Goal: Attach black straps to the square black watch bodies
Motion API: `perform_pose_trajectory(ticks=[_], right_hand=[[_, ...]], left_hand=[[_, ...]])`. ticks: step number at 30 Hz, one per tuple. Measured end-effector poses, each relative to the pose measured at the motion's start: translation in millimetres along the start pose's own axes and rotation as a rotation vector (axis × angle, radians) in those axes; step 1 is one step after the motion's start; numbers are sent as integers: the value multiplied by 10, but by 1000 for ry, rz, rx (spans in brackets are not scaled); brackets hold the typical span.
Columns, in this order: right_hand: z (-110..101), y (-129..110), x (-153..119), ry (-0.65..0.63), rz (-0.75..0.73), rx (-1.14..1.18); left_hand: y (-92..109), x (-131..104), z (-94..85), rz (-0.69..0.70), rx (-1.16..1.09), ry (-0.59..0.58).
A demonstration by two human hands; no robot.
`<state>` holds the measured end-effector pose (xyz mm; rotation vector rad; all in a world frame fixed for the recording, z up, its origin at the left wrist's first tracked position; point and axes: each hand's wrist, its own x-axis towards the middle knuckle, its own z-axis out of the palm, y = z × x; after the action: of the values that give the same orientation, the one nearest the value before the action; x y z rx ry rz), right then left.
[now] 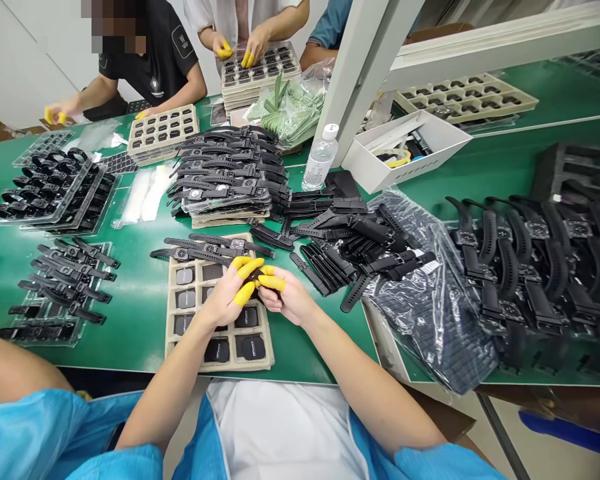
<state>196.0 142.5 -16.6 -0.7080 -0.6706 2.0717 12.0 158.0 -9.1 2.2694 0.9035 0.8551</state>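
Above a beige compartment tray [271, 363], my left hand [229, 297] and my right hand [287, 297] meet, both with yellow covers on several fingers. Their fingertips are pinched together on a small black watch part [253, 274], mostly hidden by the fingers; I cannot tell whether it is a strap or a watch body. Across the tray's far row lie several black watches with straps [210, 249]. Square black watch faces [217, 350] rest in its nearer compartments. Just right of my hands is a heap of loose black straps [360, 240].
Stacked trays of strapped watches [230, 160] stand behind. A water bottle [321, 159] and a white box [405, 150] are near the post [357, 73]. A plastic bag of straps [430, 313] lies right. Co-workers' hands [257, 45] work opposite; a co-worker's arm [20, 360] is at left.
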Motion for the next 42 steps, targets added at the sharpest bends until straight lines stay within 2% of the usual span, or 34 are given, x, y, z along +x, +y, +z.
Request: perform_pose_trajectory(ticks=[6, 10, 13, 16, 18, 21, 25, 28, 32, 36, 39, 42], right_hand=[[-20, 15, 4, 36, 61, -67], [-30, 47, 7, -1, 48, -115], [-69, 76, 10, -1, -61, -226], [-155, 71, 8, 54, -220, -509], [-224, 39, 0, 67, -283, -733], [-293, -15, 0, 62, -355, -1032], [-236, 8, 94, 126, -485, -1295], [-112, 113, 236, 182, -486, -1397], [9, 239, 380, 249, -437, -1531], [-47, 164, 372, 289, -508, -1655], [-276, -80, 296, 457, -637, -1699], [-648, -377, 181, 707, -718, -1741]], left_hand=[[-5, -10, -58, 3, 242, -80], [13, 2, -81, 7, 157, -94], [44, -1, -101, 2, 64, -83], [55, -24, -190, -67, 124, -93], [42, -44, -337, -148, 227, -98], [-8, -78, -687, -253, 397, -91], [-144, -145, -1158, -290, 610, -271], [-302, -195, -1322, -379, 638, -358], [-528, -219, -1286, -412, 692, -358], [-620, -256, -1157, -427, 807, -251], [-551, -381, -1102, -476, 892, -160], [-421, -562, -1082, -493, 919, -174]])
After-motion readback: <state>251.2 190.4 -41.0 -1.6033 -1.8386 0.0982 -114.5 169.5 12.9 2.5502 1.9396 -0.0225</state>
